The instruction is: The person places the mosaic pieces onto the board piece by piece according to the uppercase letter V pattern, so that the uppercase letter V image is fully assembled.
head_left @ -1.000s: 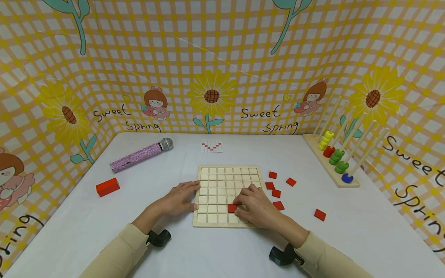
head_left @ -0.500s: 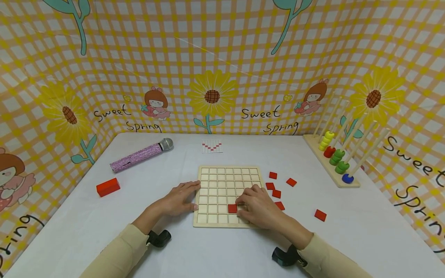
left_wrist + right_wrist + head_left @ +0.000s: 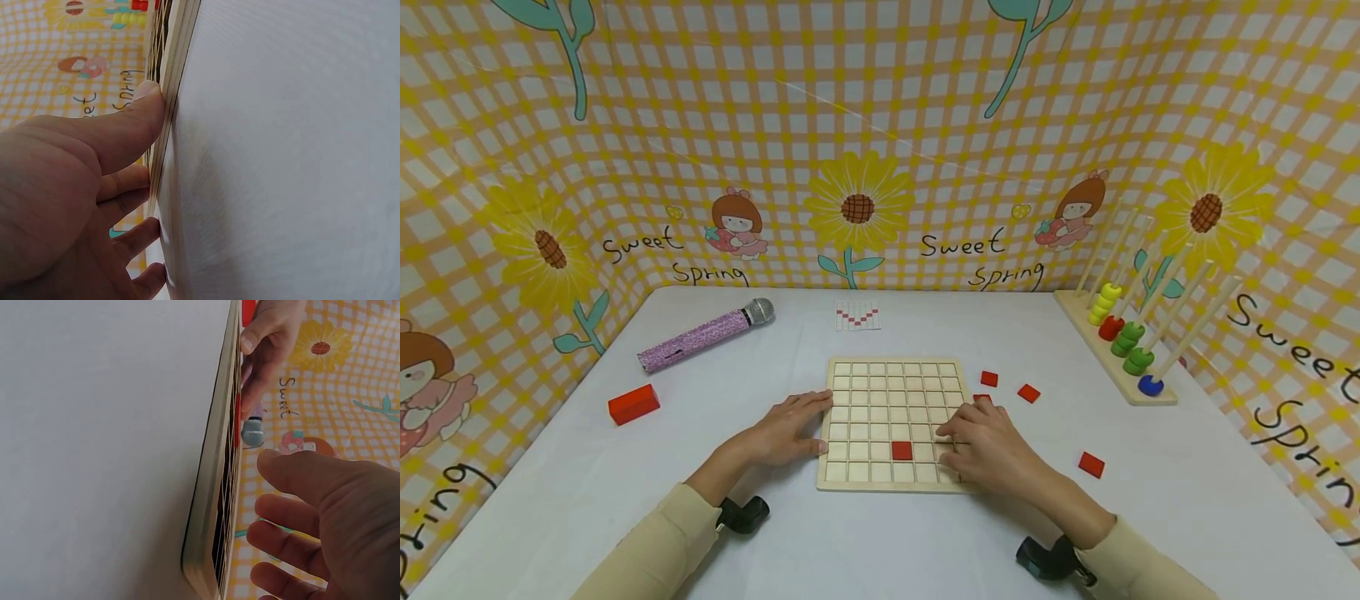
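Note:
A wooden grid board [image 3: 880, 477] lies flat on the white table, with one red square tile [image 3: 902, 451] in a cell of its second row from the near edge. My left hand [image 3: 786, 431] touches the board's left edge with thumb and fingertips; in the left wrist view the thumb and fingers [image 3: 134, 128] lie against the rim. Above the board's right side is my right hand [image 3: 988, 446], its fingers loosely bent and apart from the thumb. The right wrist view shows nothing between them. Some loose tiles beyond that hand are partly or wholly hidden by it.
Red tiles [image 3: 1029, 392] lie loose right of the board. Behind it is a small card [image 3: 857, 316] with a red V pattern. A glittery microphone [image 3: 700, 337] and a red block [image 3: 633, 404] lie at left; a peg stand with coloured beads [image 3: 1126, 337] stands at right.
My right hand has drawn back to the right from the red tile, which now shows whole in its cell. It now covers some loose tiles. My left hand has stayed put.

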A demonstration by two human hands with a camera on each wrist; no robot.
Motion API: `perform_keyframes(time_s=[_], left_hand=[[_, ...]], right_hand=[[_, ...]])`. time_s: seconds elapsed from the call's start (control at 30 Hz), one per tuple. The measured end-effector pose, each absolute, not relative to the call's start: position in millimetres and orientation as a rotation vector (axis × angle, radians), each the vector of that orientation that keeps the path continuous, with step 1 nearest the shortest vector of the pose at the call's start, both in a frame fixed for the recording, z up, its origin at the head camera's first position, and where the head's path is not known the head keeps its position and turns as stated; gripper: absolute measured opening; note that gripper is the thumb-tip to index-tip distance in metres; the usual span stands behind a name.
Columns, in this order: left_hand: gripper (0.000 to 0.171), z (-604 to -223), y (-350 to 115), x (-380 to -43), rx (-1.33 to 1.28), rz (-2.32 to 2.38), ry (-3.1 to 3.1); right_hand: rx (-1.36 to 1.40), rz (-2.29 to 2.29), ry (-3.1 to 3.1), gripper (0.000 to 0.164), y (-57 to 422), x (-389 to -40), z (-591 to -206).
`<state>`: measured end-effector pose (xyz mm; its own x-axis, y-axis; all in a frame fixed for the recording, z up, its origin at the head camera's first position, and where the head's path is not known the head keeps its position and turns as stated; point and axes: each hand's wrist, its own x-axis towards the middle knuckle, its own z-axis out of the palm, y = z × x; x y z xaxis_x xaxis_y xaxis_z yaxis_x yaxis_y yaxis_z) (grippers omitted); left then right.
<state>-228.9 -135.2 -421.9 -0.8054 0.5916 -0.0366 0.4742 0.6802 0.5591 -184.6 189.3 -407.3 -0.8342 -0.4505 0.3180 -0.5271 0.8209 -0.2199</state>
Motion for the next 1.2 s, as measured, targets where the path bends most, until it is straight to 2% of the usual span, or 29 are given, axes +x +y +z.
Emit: perform_keyframes(time_s=[1.2], left_hand=[[0.068,-422.4,-135.4,-228.9,0.853,0.791,2.687]], right_hand=[[0.566,0.363,-2.856,0.032,254.9,-182.1,-413.5]])
